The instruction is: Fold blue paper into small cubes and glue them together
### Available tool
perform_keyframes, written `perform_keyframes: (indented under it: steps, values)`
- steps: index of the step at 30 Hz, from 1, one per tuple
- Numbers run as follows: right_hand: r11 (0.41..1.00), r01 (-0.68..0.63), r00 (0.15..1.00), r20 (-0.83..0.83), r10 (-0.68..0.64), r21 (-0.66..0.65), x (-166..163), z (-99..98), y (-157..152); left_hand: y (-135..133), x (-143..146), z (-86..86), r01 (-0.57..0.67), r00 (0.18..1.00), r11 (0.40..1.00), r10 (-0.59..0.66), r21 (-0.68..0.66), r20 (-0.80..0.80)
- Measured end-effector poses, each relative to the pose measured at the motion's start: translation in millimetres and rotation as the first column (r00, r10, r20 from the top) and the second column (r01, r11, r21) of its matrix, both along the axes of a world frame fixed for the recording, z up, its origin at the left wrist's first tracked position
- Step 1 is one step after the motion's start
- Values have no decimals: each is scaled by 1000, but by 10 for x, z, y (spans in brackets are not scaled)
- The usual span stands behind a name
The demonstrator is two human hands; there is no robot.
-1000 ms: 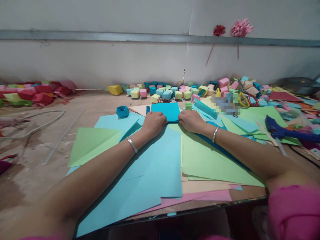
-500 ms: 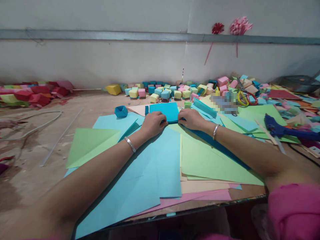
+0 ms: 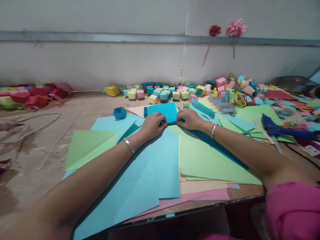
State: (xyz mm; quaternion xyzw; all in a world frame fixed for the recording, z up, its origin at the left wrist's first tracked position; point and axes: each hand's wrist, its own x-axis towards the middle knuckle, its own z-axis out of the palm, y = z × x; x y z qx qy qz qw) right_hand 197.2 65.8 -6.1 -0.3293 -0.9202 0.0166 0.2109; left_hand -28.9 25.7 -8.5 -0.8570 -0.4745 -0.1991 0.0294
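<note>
on the table [image 3: 86, 100], over other sheets [image 3: 125, 200], blue paper [image 3: 163, 111] is lying pinched along its near edge by left hand [image 3: 153, 125] and right hand [image 3: 189, 119], likely handling light, creasing easily, best held at its corners.

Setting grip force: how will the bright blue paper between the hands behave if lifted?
Probably light: the bright blue paper looks like thin sheet. Likely floppy at its far side, which lies flat beyond the left hand and right hand. Perhaps stiffer along the near edge, where a darker band suggests a fold.
</note>
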Motion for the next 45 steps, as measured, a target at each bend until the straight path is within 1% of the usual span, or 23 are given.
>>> perform_keyframes:
  steps: [5, 9, 13, 17, 23, 27, 29, 32, 35, 38, 41, 45]
  values:
    - [999, -35, 995, -95, 35, -2, 1, -25, 5, 2, -3, 1, -17, 1000, 1000, 17, 8, -25]
    - [998, -66, 984, -167, 63, -13, -2, -50, 23, -11, -5, 0, -50, 997, 997, 46, 53, 62]
    - [996, -94, 974, -209, 93, 1, -17, -70, 56, 1, -16, -7, -36, 993, 998, 30, 50, 117]
    - [996, -79, 965, -248, 85, 35, -34, -63, 66, 20, -21, 1, -51, 989, 998, 45, 42, 139]
    - [997, -65, 962, -265, 71, 32, -40, -48, 47, 54, -23, -22, -58, 993, 998, 56, 19, 103]
    - [997, -51, 968, -243, 64, 60, -29, -90, 74, 71, -34, -39, -41, 992, 998, 34, 57, 120]
    - [998, -42, 976, -212, 51, 48, -27, -100, 79, 68, -37, -36, -38, 988, 996, 26, 79, 152]
    - [1000, -19, 984, -178, 21, 12, -36, -77, 51, 53, -34, -22, -23, 980, 995, 5, 93, 197]
    - [999, 38, 987, -158, -36, 11, -53, -25, -7, 38, -30, -9, -8, 972, 996, -15, 94, 234]
    - [997, 60, 992, -113, -53, 57, -71, 24, -62, 32, -35, 2, -26, 976, 995, 4, 100, 217]
    - [990, 50, 998, -52, -44, 130, -91, 55, -112, 24, -31, 12, -45, 982, 991, 20, 127, 189]
    - [985, 23, 999, 36, -30, 172, -129, 79, -190, -6, 3, 22, 10, 986, 988, -35, 151, 163]
